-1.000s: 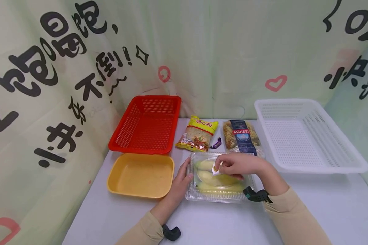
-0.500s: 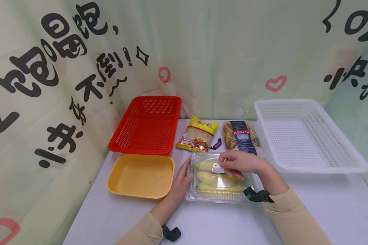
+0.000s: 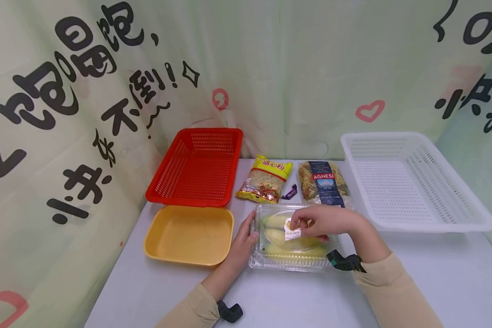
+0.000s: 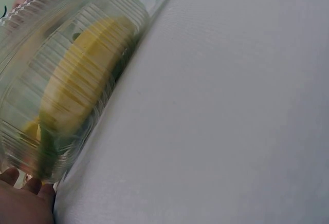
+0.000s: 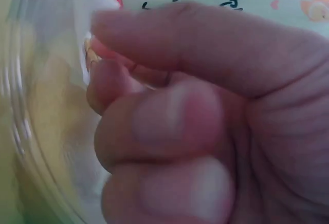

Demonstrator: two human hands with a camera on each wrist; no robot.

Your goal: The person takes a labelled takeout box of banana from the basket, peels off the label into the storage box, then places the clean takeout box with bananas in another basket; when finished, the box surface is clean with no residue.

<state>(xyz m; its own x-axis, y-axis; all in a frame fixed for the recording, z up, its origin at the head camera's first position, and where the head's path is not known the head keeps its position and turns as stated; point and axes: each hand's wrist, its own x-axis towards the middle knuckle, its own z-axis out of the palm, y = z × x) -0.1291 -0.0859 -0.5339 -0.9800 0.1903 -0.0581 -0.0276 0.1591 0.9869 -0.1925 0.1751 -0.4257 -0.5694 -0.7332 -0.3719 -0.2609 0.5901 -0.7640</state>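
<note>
A clear plastic clamshell box (image 3: 295,263) with bananas (image 4: 82,75) inside stands in front of me on the table. Along its left side lies my left hand (image 3: 240,243), fingers fairly straight and thumb by the near edge. In the left wrist view, fingertips touch the box near its corner. Over the lid, my right hand (image 3: 317,221) pinches a small white sticker (image 3: 292,234) with gold print between thumb and index finger. The right wrist view has that sticker (image 5: 85,13) close to the lid's round ridge, partly hidden behind the fingers; the remaining fingers are curled.
A yellow tub (image 3: 188,237) and a red basket (image 3: 194,175) are at left. Behind the box lie a yellow macaroni bag (image 3: 264,180), a purple-wrapped candy (image 3: 290,192) and an Agnesi pasta bag (image 3: 325,182). A white basket (image 3: 418,191) stands at right.
The right hand rose slightly with the sticker tilted, then came back lower; more of the sticker's printed face now shows against the lid. The left hand and box have stayed in place.
</note>
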